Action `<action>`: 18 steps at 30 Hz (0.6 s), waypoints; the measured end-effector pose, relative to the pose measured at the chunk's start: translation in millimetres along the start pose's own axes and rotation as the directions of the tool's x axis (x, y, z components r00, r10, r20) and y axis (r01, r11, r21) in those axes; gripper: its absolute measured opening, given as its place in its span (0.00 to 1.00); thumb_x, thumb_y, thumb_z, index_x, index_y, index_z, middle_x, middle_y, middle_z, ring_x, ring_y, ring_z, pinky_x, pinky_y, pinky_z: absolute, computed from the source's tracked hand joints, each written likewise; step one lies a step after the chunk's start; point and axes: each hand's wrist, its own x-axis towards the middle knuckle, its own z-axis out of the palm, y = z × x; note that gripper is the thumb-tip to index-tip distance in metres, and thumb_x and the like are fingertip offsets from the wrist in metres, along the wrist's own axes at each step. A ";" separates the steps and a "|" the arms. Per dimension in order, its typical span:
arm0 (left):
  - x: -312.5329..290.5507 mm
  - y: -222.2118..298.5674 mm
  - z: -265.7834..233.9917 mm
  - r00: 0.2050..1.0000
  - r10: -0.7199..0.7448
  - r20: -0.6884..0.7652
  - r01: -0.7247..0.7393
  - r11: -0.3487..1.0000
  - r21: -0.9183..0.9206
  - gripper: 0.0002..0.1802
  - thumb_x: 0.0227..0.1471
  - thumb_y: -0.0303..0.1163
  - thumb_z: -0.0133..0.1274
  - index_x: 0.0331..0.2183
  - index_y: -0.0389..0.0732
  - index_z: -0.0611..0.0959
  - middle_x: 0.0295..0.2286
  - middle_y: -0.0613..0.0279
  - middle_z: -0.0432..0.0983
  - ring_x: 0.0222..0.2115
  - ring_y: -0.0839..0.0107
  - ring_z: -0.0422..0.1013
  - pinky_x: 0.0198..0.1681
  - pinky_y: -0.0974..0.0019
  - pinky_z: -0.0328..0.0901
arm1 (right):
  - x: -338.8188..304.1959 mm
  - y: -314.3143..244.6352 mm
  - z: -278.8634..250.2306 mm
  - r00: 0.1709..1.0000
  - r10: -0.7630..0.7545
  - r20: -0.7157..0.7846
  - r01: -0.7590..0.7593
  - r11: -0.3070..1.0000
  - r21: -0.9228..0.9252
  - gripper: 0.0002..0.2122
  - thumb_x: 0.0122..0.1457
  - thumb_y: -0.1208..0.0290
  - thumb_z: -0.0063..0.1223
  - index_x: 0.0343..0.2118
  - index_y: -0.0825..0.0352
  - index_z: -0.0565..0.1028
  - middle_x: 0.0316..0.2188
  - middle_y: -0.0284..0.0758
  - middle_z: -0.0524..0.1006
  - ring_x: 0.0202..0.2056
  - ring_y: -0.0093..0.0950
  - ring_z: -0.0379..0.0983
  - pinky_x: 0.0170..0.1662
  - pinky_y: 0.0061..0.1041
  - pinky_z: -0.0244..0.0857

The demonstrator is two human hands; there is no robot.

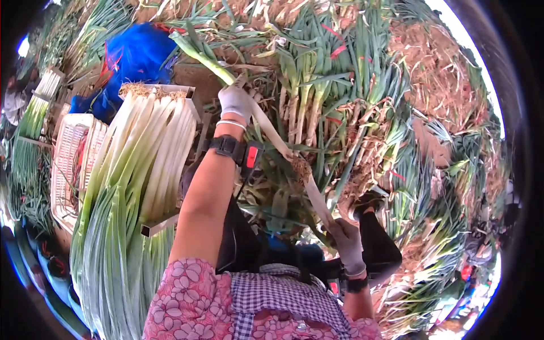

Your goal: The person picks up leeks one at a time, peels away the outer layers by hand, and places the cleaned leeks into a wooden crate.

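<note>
My left hand (pixel 235 102), in a pale glove, is closed around a long green onion (pixel 266 124). Its green top points up and away to the left, and its white shank slants down to the right. My right hand (pixel 347 243), gloved too, grips a second green onion (pixel 317 198) with a dirtier shank. The root ends of both meet between my hands, where a brown tuft of roots shows. To the left of my left arm, a thick row of cleaned green onions (pixel 161 130) lies in a metal frame (pixel 192 102), roots at the far end.
Unsorted green onions (pixel 317 85) with soil and red ties cover the ground ahead and right. Left of the frame stands a white plastic basket (pixel 63 164), with blue netting (pixel 139 51) beyond. Another bundle (pixel 37 119) rests at the far left.
</note>
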 end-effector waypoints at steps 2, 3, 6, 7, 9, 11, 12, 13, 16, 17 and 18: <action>-0.1 0.1 -1.2 0.998 0.034 0.061 -0.037 0.998 0.047 0.04 0.58 0.29 0.45 0.32 0.41 0.74 0.23 0.65 0.68 0.22 0.70 0.63 0.25 0.65 0.61 | 13.0 10.1 -0.2 0.998 -0.046 0.035 0.049 0.994 -0.094 0.09 0.58 0.72 0.51 0.37 0.72 0.76 0.21 0.28 0.73 0.23 0.18 0.67 0.26 0.20 0.61; 1.8 2.5 -5.2 0.991 0.069 0.114 -0.081 0.992 0.096 0.04 0.58 0.29 0.46 0.32 0.41 0.74 0.22 0.66 0.67 0.22 0.71 0.62 0.24 0.65 0.61 | 25.6 7.2 2.7 0.938 -0.347 0.000 0.333 0.900 -0.282 0.10 0.58 0.72 0.51 0.40 0.72 0.75 0.26 0.32 0.74 0.27 0.19 0.69 0.30 0.21 0.63; -13.0 0.5 15.5 0.940 0.035 0.339 -0.039 0.999 0.005 0.04 0.59 0.32 0.45 0.34 0.43 0.72 0.20 0.69 0.62 0.21 0.73 0.60 0.27 0.66 0.59 | 31.4 -35.7 -3.6 0.889 -0.450 -0.088 0.413 0.869 -0.272 0.15 0.56 0.75 0.52 0.47 0.71 0.73 0.35 0.35 0.76 0.33 0.19 0.71 0.37 0.19 0.65; -14.9 2.0 15.8 0.899 0.040 0.436 -0.023 0.999 -0.043 0.05 0.60 0.34 0.44 0.34 0.44 0.72 0.20 0.69 0.61 0.20 0.73 0.59 0.28 0.67 0.59 | 35.5 -51.9 4.4 0.965 -0.241 -0.108 0.237 0.971 -0.043 0.18 0.55 0.76 0.52 0.50 0.71 0.72 0.38 0.33 0.76 0.36 0.17 0.70 0.39 0.18 0.65; -8.6 3.7 11.8 0.866 0.038 0.498 -0.009 0.998 -0.060 0.08 0.61 0.35 0.42 0.36 0.42 0.73 0.20 0.71 0.61 0.20 0.74 0.59 0.29 0.67 0.60 | 55.7 -73.5 26.4 0.952 -0.294 -0.086 0.295 0.955 0.000 0.20 0.55 0.76 0.53 0.52 0.71 0.70 0.39 0.34 0.76 0.37 0.17 0.70 0.41 0.18 0.65; -14.9 -1.5 17.4 0.775 0.034 0.631 0.058 0.990 -0.125 0.10 0.59 0.34 0.44 0.39 0.38 0.72 0.19 0.68 0.62 0.20 0.71 0.61 0.26 0.63 0.63 | 77.5 -74.1 38.7 0.870 -0.487 -0.080 0.484 0.873 -0.058 0.24 0.54 0.75 0.56 0.55 0.68 0.67 0.44 0.41 0.75 0.42 0.27 0.73 0.44 0.25 0.67; -21.0 -4.4 21.2 0.755 0.056 0.653 -0.009 0.997 -0.075 0.11 0.60 0.36 0.43 0.39 0.38 0.72 0.19 0.67 0.62 0.20 0.72 0.62 0.27 0.62 0.64 | 89.8 -70.0 50.1 0.892 -0.448 -0.063 0.451 0.890 0.065 0.23 0.54 0.74 0.56 0.54 0.69 0.67 0.41 0.41 0.76 0.40 0.27 0.74 0.43 0.26 0.67; -28.0 -10.3 21.9 0.746 0.066 0.662 -0.020 0.997 -0.077 0.11 0.60 0.36 0.43 0.39 0.38 0.72 0.19 0.67 0.62 0.20 0.72 0.62 0.27 0.62 0.64 | 97.6 -81.3 61.2 0.909 -0.415 -0.034 0.413 0.891 0.189 0.22 0.54 0.73 0.55 0.53 0.70 0.67 0.39 0.41 0.77 0.38 0.26 0.74 0.41 0.26 0.67; -61.6 -35.1 32.9 0.861 -0.141 0.490 0.046 0.979 0.200 0.10 0.57 0.35 0.48 0.36 0.37 0.74 0.19 0.68 0.65 0.19 0.72 0.65 0.24 0.64 0.65 | 119.2 -34.2 73.5 0.944 -0.331 0.011 0.331 0.944 -0.001 0.13 0.56 0.68 0.54 0.44 0.63 0.74 0.27 0.42 0.76 0.26 0.31 0.76 0.29 0.31 0.67; -69.9 -41.7 31.2 0.881 -0.216 0.420 0.109 0.959 0.263 0.09 0.55 0.32 0.51 0.34 0.36 0.76 0.20 0.69 0.66 0.20 0.73 0.66 0.24 0.65 0.65 | 127.7 -9.6 78.9 0.765 -0.642 0.061 0.643 0.752 -0.147 0.12 0.55 0.66 0.56 0.41 0.63 0.76 0.27 0.43 0.77 0.26 0.32 0.76 0.29 0.30 0.67; -71.4 -49.2 15.6 0.900 -0.203 0.386 0.049 0.926 0.374 0.07 0.54 0.30 0.52 0.32 0.37 0.76 0.20 0.68 0.68 0.19 0.73 0.66 0.23 0.66 0.65 | 125.1 -10.8 92.7 0.939 -0.316 0.133 0.340 0.909 -0.243 0.12 0.57 0.70 0.55 0.42 0.69 0.73 0.28 0.31 0.76 0.29 0.22 0.71 0.32 0.26 0.67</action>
